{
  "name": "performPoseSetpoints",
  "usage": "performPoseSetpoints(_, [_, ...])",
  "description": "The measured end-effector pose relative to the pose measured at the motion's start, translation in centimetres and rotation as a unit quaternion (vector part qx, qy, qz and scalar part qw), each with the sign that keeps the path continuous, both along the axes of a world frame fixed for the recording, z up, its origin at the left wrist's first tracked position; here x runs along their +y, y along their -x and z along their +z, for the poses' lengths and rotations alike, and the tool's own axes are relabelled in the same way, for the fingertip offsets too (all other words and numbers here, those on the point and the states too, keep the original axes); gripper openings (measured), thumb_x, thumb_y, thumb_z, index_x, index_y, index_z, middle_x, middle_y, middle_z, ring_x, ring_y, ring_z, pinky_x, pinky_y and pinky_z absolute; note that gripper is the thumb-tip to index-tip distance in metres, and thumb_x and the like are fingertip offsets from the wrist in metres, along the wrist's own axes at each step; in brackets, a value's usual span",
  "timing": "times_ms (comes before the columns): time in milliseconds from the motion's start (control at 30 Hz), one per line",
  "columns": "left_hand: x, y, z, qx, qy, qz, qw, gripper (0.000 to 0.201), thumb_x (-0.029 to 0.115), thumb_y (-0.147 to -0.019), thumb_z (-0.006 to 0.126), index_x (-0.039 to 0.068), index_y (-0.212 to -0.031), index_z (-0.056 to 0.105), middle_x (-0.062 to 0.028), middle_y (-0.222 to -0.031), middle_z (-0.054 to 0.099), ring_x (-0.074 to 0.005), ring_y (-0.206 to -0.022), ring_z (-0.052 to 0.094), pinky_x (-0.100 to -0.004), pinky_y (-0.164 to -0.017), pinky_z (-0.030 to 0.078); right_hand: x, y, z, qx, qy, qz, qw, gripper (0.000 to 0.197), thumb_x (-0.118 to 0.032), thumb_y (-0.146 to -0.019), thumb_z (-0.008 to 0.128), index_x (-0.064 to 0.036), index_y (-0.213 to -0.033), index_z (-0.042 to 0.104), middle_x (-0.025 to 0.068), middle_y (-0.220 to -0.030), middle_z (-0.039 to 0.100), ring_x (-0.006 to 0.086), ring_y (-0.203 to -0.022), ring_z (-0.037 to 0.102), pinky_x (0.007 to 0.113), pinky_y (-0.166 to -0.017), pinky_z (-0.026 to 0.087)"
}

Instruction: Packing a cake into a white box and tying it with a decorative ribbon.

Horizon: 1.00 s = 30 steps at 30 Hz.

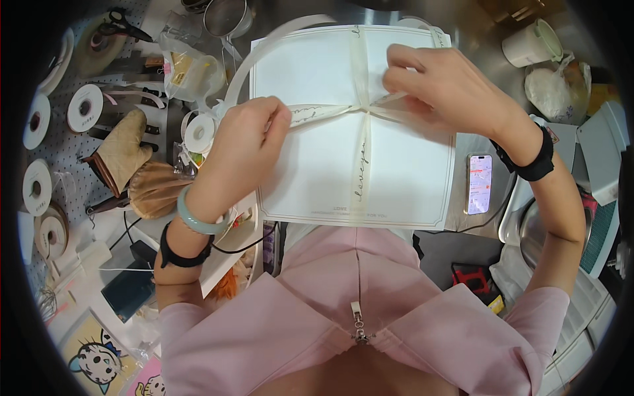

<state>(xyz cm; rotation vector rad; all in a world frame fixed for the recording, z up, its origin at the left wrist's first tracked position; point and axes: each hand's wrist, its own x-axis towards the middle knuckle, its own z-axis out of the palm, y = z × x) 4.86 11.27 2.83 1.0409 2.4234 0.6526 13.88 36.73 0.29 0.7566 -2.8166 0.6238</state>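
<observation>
A white square box (307, 175) with a thin printed border lies in front of me. A cream ribbon (364, 162) with dark script runs across it both ways and crosses in a knot above the middle. My left hand (251, 142) is closed at the box's left side, pinching one ribbon end that stretches to the knot. More of the pale ribbon loops from near this hand past the box's far left corner. On the right, my right hand (439, 86) has its fingers curled over the other ribbon end. Its fingertips are partly hidden.
A lit phone (479, 184) lies right of the box. Ribbon spools (84, 108), black scissors (124, 28) and an oven mitt (125, 142) hang on the pegboard at left. A strainer (226, 18) stands behind; a white tub (532, 43) is at the far right.
</observation>
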Motion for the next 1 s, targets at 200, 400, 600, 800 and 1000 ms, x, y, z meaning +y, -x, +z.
performPoseSetpoints(200, [-1.9,0.2,0.1,-0.053,-0.003,-0.016,0.998,0.018,0.010,-0.086,0.054,-0.006,-0.078,0.055,-0.0084,-0.060,0.046,-0.0117,-0.054,0.039,-0.0249,-0.051,0.033,0.7,0.0,-0.7,0.055,-0.007,0.048,0.997,0.012,0.001,-0.064,0.059,-0.0008,-0.070,0.049,0.0088,-0.075,0.045,0.0273,-0.059,0.053,0.036,-0.052,0.043])
performPoseSetpoints(400, [-2.4,-1.2,-0.7,-0.025,0.000,-0.023,0.999,0.010,0.004,-0.084,0.056,-0.004,-0.079,0.056,-0.0059,-0.059,0.050,-0.0117,-0.054,0.042,-0.0239,-0.051,0.034,0.7,0.1,-1.9,0.006,0.056,-0.013,0.998,0.009,0.000,-0.067,0.059,0.0006,-0.070,0.051,0.0108,-0.073,0.047,0.0287,-0.061,0.052,0.037,-0.055,0.043])
performPoseSetpoints(600, [-3.1,-0.3,-0.1,-0.328,0.024,0.050,0.943,0.020,0.014,-0.088,0.058,0.000,-0.073,0.058,0.0007,-0.056,0.052,-0.0041,-0.049,0.041,-0.0199,-0.046,0.032,0.9,0.3,-1.5,0.115,0.037,0.017,0.992,0.012,-0.003,-0.063,0.061,-0.0025,-0.074,0.055,0.0083,-0.071,0.050,0.0250,-0.064,0.052,0.036,-0.054,0.042])
performPoseSetpoints(800, [-2.5,0.5,1.1,-0.494,-0.041,0.039,0.868,0.035,0.030,-0.091,0.055,0.005,-0.067,0.052,0.0040,-0.055,0.048,-0.0008,-0.042,0.037,-0.0174,-0.038,0.026,0.2,-0.1,-0.3,0.155,-0.050,0.023,0.986,0.015,-0.006,-0.060,0.059,-0.0037,-0.074,0.053,0.0058,-0.071,0.047,0.0208,-0.066,0.050,0.032,-0.055,0.043])
performPoseSetpoints(1000, [-3.0,0.8,1.4,-0.524,-0.119,0.098,0.838,0.031,0.028,-0.093,0.050,0.005,-0.072,0.050,0.0009,-0.058,0.051,-0.0007,-0.040,0.030,-0.0163,-0.037,0.025,0.1,0.2,-1.5,0.134,-0.100,0.021,0.986,0.014,-0.006,-0.063,0.059,-0.0011,-0.073,0.051,0.0083,-0.077,0.044,0.0215,-0.068,0.051,0.032,-0.054,0.046])
